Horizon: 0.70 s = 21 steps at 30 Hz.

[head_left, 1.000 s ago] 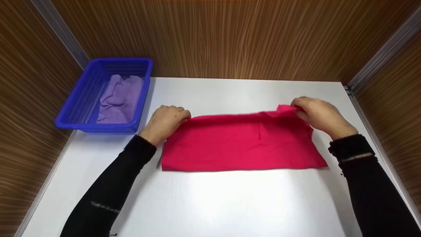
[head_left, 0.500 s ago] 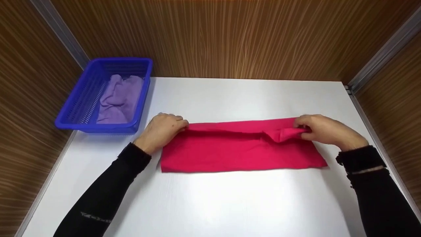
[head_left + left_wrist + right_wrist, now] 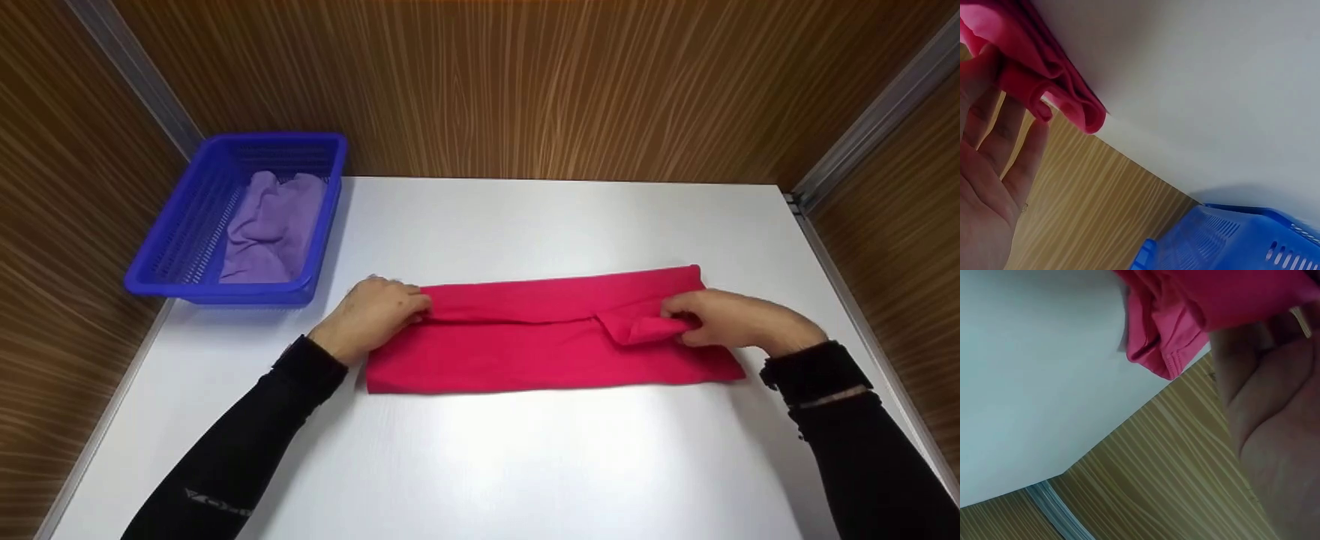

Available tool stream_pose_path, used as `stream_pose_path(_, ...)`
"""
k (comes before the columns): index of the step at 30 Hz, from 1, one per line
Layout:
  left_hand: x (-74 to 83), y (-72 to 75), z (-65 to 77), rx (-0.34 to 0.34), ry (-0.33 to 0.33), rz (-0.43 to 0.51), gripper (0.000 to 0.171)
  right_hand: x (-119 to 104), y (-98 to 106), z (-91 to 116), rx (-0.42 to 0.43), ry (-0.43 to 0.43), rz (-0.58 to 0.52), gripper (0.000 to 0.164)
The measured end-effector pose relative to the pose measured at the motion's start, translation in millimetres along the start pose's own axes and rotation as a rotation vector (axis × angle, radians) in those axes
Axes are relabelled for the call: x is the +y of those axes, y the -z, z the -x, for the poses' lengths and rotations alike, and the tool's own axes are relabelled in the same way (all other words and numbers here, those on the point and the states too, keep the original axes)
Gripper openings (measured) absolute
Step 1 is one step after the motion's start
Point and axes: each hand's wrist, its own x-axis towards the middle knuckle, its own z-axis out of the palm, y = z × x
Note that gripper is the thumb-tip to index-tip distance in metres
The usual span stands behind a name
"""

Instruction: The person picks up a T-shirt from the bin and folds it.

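A bright pink-red cloth (image 3: 510,356) lies on the white table in a wide strip, its far part folded over toward the person. At its left end my left hand (image 3: 373,315) pinches the folded edge; in the left wrist view the layers of cloth (image 3: 1044,67) curl between thumb and fingers (image 3: 1027,152). My right hand (image 3: 739,319) grips a bunched corner flap near the right end. In the right wrist view, cloth (image 3: 1252,298) covers most of the fingers of the right hand (image 3: 1280,416), and a stitched hem hangs beyond them.
A blue plastic basket (image 3: 319,247) stands at the back left of the table (image 3: 480,465), with a crumpled lilac cloth (image 3: 274,225) inside. Wood-patterned panels (image 3: 487,90) enclose the table at the back and both sides.
Both hands have drawn the cloth's far edge toward the person, folding it over the near part. The right hand has come down, still holding its corner.
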Motion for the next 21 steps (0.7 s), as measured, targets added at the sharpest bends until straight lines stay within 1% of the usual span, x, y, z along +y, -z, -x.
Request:
stream_pose_path(3,-1.0,0.2,0.7,-0.004,-0.001,0.011,0.009,0,0,3,-0.050,-0.019,-0.063,0.020)
stream_pose_path(5,-2.0,0.7,1.8,-0.011,-0.001,0.023,0.010,0,1,6,-0.083,-0.034,-0.085,0.021)
stream_pose_path(11,-4.7,3.6,4.8,-0.030,0.007,0.043,0.008,-4,6,13,-0.211,-0.081,-0.187,0.016)
stream_pose_path(13,-5.2,5.2,4.7,-0.028,0.011,0.055,0.010,-6,7,13,-0.218,-0.087,-0.199,0.016)
stream_pose_path(14,-5.2,6.2,4.5,-0.027,0.016,0.063,0.013,-7,7,13,-0.210,-0.087,-0.198,0.016)
stream_pose_path(16,-5.1,7.5,3.0,-0.023,0.025,0.066,0.021,-8,7,12,-0.161,-0.080,-0.179,0.015)
stream_pose_path(18,-4.5,8.7,0.8,-0.018,0.032,0.070,0.028,-10,6,8,-0.077,-0.070,-0.137,0.013)
stream_pose_path(21,-2.8,9.2,-3.9,-0.001,0.025,0.058,0.029,-16,1,-1,0.073,-0.047,-0.059,0.012)
